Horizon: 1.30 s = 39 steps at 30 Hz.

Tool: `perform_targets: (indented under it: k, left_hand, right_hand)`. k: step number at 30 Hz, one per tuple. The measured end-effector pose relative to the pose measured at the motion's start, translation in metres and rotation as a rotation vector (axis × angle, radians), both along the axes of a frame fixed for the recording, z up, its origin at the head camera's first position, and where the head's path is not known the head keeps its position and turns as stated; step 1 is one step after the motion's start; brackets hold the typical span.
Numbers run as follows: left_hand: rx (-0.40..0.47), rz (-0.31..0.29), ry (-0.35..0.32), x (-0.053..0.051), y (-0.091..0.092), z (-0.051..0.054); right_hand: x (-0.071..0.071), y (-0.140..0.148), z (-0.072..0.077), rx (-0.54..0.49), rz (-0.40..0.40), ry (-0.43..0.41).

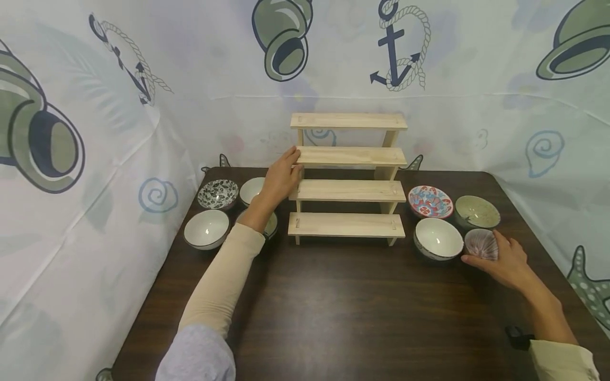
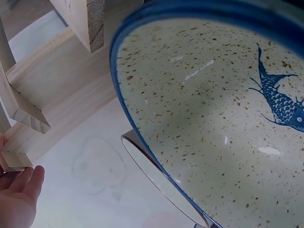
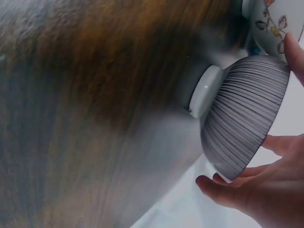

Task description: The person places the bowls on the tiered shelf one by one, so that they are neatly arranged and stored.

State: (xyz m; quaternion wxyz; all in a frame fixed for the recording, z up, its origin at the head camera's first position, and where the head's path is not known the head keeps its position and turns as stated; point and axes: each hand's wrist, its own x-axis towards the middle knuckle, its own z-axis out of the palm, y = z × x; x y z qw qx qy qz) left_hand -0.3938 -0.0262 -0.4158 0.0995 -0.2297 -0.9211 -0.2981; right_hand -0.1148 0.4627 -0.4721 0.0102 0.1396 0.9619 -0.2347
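Pickup seems in hand: the right hand grips the striped bowl on the right of the counter, the left hand holds the wooden stand; a level lift seems called for.

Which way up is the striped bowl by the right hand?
Upright: in the right wrist view, the white foot of the striped bowl faces the table, and the head view looks into its open top.

Striped greyish-purple bowl, pale wooden stand, dark-brown table
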Motion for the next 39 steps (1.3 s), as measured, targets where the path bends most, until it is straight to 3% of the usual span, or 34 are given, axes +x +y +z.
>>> perform_targets:
  k: [9,17,25,39]
  left_hand:
    - [-0.004,0.000,-0.004,0.000,-0.001,0.000]
    - [0.001,0.005,0.011,0.001,0.000,0.003]
    - [0.004,0.000,-0.008,0.002,0.000,0.000]
    - [-0.011,0.007,-0.029,0.004,-0.001,0.003]
  right_hand:
    - [0.001,0.003,-0.010,-0.020,-0.053,0.063]
    - [0.004,0.002,-0.007,0.005,-0.086,0.112]
    - [0.012,-0.003,0.009,0.046,-0.080,0.140]
    - [0.014,-0.026,0.045,0.008,-0.062,0.320]
